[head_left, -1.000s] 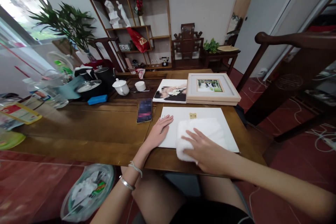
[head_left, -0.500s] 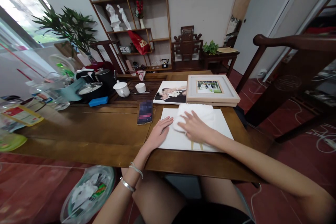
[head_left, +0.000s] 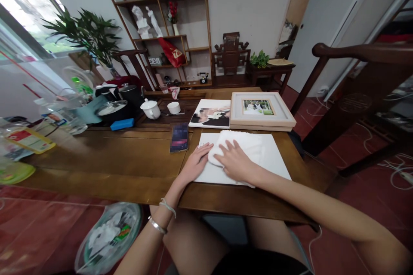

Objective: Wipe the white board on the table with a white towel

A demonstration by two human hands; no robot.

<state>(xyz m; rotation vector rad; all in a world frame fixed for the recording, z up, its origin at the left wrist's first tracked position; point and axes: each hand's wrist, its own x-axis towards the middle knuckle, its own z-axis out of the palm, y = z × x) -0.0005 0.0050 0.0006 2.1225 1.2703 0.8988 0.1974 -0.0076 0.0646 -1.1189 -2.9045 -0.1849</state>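
Observation:
A white cloth [head_left: 226, 137], likely a small towel, lies folded on a flat white board [head_left: 271, 154] near the table's front edge. My right hand [head_left: 235, 161] presses flat on this cloth with its fingers spread. Resting on the board's left side is my left hand [head_left: 195, 163], fingers stretched out, its tips close to the cloth. A phone [head_left: 178, 137] lies just left of the board. Behind the board are a photo print panel [head_left: 209, 114] and a pale wooden picture frame [head_left: 263, 109] with a small photo in it.
Left on the wooden table [head_left: 129, 154] stand a blue sponge [head_left: 122, 124], a white lidded cup [head_left: 150, 109], a small white bowl [head_left: 174, 108], a dark pot and several bottles. A lined waste bin [head_left: 109, 236] sits on the floor below. A wooden chair [head_left: 342, 99] stands at right.
My right hand and the cloth have slid slightly left and toward me over the board. The left hand has stayed in place.

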